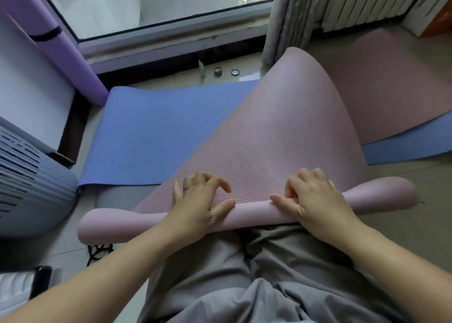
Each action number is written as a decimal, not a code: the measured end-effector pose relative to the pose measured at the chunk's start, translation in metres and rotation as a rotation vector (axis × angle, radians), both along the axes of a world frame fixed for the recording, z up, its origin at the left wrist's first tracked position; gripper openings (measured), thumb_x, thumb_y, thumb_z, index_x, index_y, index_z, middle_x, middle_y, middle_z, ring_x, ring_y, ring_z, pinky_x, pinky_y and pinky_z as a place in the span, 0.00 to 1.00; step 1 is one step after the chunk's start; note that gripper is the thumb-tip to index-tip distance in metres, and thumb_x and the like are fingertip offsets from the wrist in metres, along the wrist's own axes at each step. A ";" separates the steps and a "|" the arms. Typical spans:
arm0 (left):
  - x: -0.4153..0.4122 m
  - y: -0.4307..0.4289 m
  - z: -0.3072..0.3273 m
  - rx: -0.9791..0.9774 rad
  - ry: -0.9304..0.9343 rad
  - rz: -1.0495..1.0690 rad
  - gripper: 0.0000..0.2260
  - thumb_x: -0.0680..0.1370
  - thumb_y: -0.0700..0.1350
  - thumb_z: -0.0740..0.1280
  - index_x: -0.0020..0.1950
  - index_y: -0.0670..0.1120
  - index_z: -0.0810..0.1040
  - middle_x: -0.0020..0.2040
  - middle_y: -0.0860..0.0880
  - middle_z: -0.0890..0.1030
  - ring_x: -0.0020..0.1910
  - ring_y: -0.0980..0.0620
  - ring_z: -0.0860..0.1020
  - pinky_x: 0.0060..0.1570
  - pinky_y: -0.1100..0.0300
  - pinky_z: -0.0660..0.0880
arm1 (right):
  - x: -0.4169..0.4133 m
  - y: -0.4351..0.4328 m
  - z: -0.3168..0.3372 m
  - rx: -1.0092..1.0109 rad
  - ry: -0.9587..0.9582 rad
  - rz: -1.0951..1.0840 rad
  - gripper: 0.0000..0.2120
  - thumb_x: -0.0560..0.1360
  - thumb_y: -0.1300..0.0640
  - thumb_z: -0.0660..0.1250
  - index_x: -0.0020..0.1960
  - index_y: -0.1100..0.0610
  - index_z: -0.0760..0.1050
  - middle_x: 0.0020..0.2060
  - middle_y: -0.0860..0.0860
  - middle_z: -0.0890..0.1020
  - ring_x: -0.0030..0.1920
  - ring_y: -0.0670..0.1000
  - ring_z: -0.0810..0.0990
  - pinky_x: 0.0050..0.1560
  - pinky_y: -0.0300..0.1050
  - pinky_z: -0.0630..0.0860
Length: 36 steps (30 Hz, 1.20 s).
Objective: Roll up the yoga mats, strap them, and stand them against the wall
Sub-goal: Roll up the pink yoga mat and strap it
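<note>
Down on the floor by the window [171, 2], the pink mat [281, 131] is partly rolled. The finished roll [252, 216] lies crosswise right against the person's grey trousers [269, 273], and the loose ribbed part humps up ahead of it, then flattens out toward the radiator [362, 2].

Both hands sit on top of the roll, near the middle and a bit apart. The left hand [203, 200] has its fingers [220, 183] bent and slightly spread, tips pressing into the ribbed sheet just past the roll, thumb lying along the roll. Same deal with the right hand [315, 200]: fingers curled over the front, thumb pointing in toward the other thumb.

Under the pink one is a blue mat [151, 131], flat on the tiles and sticking out on both sides. A purple mat [66, 46] is already rolled, with a black strap [46, 35] round it, leaning in the left corner by the window frame.

A black cord [99, 250] lies on the floor by the roll's left end. Beside it on the left is a grey vented unit [29, 180], and a curtain [286, 16] hangs behind the hump.
</note>
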<state>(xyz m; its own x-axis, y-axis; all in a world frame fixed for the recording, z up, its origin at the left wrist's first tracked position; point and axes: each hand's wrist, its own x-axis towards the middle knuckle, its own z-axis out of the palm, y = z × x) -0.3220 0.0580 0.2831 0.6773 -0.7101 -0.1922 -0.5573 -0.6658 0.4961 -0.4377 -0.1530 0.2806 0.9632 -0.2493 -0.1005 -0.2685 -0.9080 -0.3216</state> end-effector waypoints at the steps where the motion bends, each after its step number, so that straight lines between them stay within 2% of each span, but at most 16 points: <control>1: 0.000 0.002 -0.002 -0.129 -0.014 -0.015 0.07 0.76 0.61 0.61 0.50 0.62 0.70 0.52 0.59 0.67 0.56 0.57 0.64 0.67 0.51 0.57 | 0.004 -0.002 0.001 0.020 0.029 -0.012 0.24 0.69 0.28 0.48 0.36 0.47 0.65 0.39 0.43 0.68 0.47 0.48 0.65 0.47 0.46 0.61; 2: 0.001 0.005 -0.004 -0.244 -0.021 -0.056 0.07 0.74 0.61 0.61 0.47 0.60 0.71 0.48 0.61 0.69 0.51 0.59 0.67 0.60 0.55 0.64 | 0.008 -0.005 0.001 0.044 0.049 -0.027 0.23 0.69 0.29 0.51 0.34 0.48 0.65 0.37 0.43 0.69 0.46 0.48 0.65 0.48 0.46 0.62; 4: -0.004 0.013 -0.006 -0.350 -0.052 -0.160 0.07 0.75 0.58 0.62 0.47 0.56 0.72 0.44 0.59 0.72 0.44 0.60 0.71 0.47 0.61 0.69 | 0.017 -0.007 0.003 0.069 0.040 -0.046 0.23 0.71 0.31 0.57 0.32 0.50 0.66 0.34 0.44 0.72 0.43 0.49 0.69 0.47 0.46 0.62; 7: -0.012 0.023 -0.012 -0.316 -0.275 -0.295 0.13 0.73 0.59 0.66 0.51 0.52 0.73 0.50 0.56 0.73 0.47 0.55 0.73 0.44 0.61 0.73 | 0.023 -0.007 0.001 0.156 -0.013 -0.121 0.23 0.69 0.32 0.64 0.33 0.52 0.69 0.31 0.45 0.74 0.38 0.49 0.73 0.44 0.46 0.63; 10: -0.010 0.025 -0.012 -0.300 -0.337 -0.304 0.12 0.73 0.57 0.66 0.51 0.52 0.72 0.51 0.57 0.72 0.46 0.53 0.74 0.39 0.58 0.77 | 0.028 -0.007 -0.003 0.218 -0.133 -0.196 0.23 0.68 0.31 0.65 0.33 0.51 0.68 0.30 0.44 0.75 0.36 0.48 0.74 0.39 0.46 0.66; 11: -0.008 0.025 -0.009 -0.296 -0.330 -0.301 0.11 0.74 0.57 0.66 0.51 0.53 0.73 0.50 0.57 0.73 0.45 0.53 0.75 0.39 0.58 0.76 | 0.027 -0.006 -0.005 0.198 -0.260 -0.159 0.23 0.69 0.32 0.64 0.32 0.51 0.67 0.29 0.43 0.73 0.34 0.46 0.72 0.38 0.46 0.66; 13: -0.003 0.024 -0.005 -0.265 -0.295 -0.312 0.10 0.74 0.58 0.65 0.49 0.53 0.75 0.47 0.57 0.76 0.43 0.54 0.77 0.40 0.60 0.74 | 0.017 -0.006 -0.008 0.102 -0.534 0.083 0.20 0.72 0.36 0.65 0.33 0.52 0.70 0.29 0.42 0.72 0.33 0.45 0.69 0.39 0.46 0.68; 15: 0.002 0.024 0.000 -0.243 -0.231 -0.297 0.11 0.74 0.59 0.64 0.48 0.54 0.77 0.45 0.59 0.77 0.41 0.57 0.76 0.40 0.60 0.73 | 0.001 -0.010 -0.012 -0.012 -0.585 0.347 0.19 0.70 0.39 0.69 0.37 0.55 0.75 0.35 0.47 0.76 0.37 0.48 0.71 0.42 0.44 0.69; 18: 0.013 0.019 0.008 -0.187 -0.079 -0.241 0.14 0.72 0.64 0.63 0.46 0.56 0.79 0.38 0.62 0.75 0.39 0.61 0.74 0.39 0.64 0.70 | -0.008 -0.019 -0.007 -0.068 -0.466 0.387 0.19 0.67 0.39 0.70 0.44 0.54 0.77 0.41 0.47 0.79 0.41 0.50 0.76 0.41 0.45 0.74; 21: 0.028 0.009 0.016 -0.139 0.119 -0.212 0.06 0.74 0.58 0.68 0.40 0.59 0.78 0.35 0.63 0.77 0.38 0.62 0.75 0.36 0.68 0.66 | 0.003 -0.026 0.005 -0.014 -0.353 0.356 0.19 0.67 0.35 0.65 0.41 0.51 0.80 0.35 0.42 0.79 0.40 0.48 0.75 0.42 0.44 0.71; 23: 0.034 0.004 0.017 -0.106 0.137 -0.221 0.06 0.76 0.58 0.66 0.43 0.60 0.80 0.35 0.63 0.78 0.39 0.62 0.75 0.39 0.67 0.69 | 0.013 -0.032 0.010 0.088 -0.269 0.327 0.20 0.66 0.32 0.64 0.38 0.48 0.80 0.32 0.38 0.76 0.40 0.47 0.72 0.42 0.41 0.68; 26: 0.035 0.004 0.014 -0.083 0.015 -0.170 0.15 0.74 0.63 0.63 0.57 0.60 0.77 0.43 0.61 0.77 0.44 0.61 0.73 0.47 0.64 0.69 | 0.024 -0.042 0.018 0.307 -0.086 0.263 0.11 0.68 0.36 0.70 0.34 0.41 0.77 0.35 0.40 0.73 0.39 0.42 0.71 0.40 0.36 0.65; 28: 0.027 0.006 0.011 -0.200 -0.199 -0.150 0.11 0.75 0.61 0.62 0.54 0.58 0.74 0.45 0.58 0.78 0.43 0.58 0.75 0.43 0.61 0.72 | 0.030 -0.046 0.024 0.440 0.029 0.251 0.10 0.70 0.43 0.72 0.32 0.40 0.75 0.36 0.42 0.72 0.37 0.39 0.72 0.39 0.33 0.65; 31: 0.011 0.007 0.002 -0.258 -0.612 -0.232 0.03 0.76 0.49 0.61 0.48 0.51 0.71 0.44 0.50 0.79 0.37 0.46 0.77 0.31 0.55 0.75 | 0.041 -0.053 0.029 0.550 0.233 0.220 0.10 0.72 0.43 0.71 0.33 0.44 0.78 0.35 0.41 0.77 0.36 0.36 0.74 0.42 0.33 0.67; 33: 0.004 0.008 -0.003 -0.244 -0.670 -0.219 0.03 0.76 0.47 0.61 0.48 0.50 0.71 0.44 0.49 0.78 0.37 0.44 0.77 0.29 0.55 0.74 | 0.047 -0.057 0.032 0.586 0.346 0.187 0.10 0.72 0.41 0.71 0.38 0.46 0.81 0.35 0.40 0.80 0.37 0.37 0.76 0.44 0.37 0.69; 36: 0.002 0.013 -0.007 -0.222 -0.691 -0.209 0.08 0.77 0.53 0.60 0.51 0.50 0.73 0.45 0.50 0.80 0.39 0.47 0.77 0.36 0.55 0.73 | 0.049 -0.056 0.036 0.614 0.365 0.188 0.08 0.72 0.43 0.71 0.43 0.46 0.82 0.36 0.41 0.81 0.37 0.37 0.76 0.43 0.35 0.70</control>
<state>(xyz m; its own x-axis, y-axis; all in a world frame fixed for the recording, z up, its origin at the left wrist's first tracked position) -0.3202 0.0709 0.2763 0.4387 -0.8095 0.3902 -0.8941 -0.4370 0.0985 -0.3888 -0.2094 0.3167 0.8627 0.1213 -0.4910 -0.3130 -0.6345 -0.7067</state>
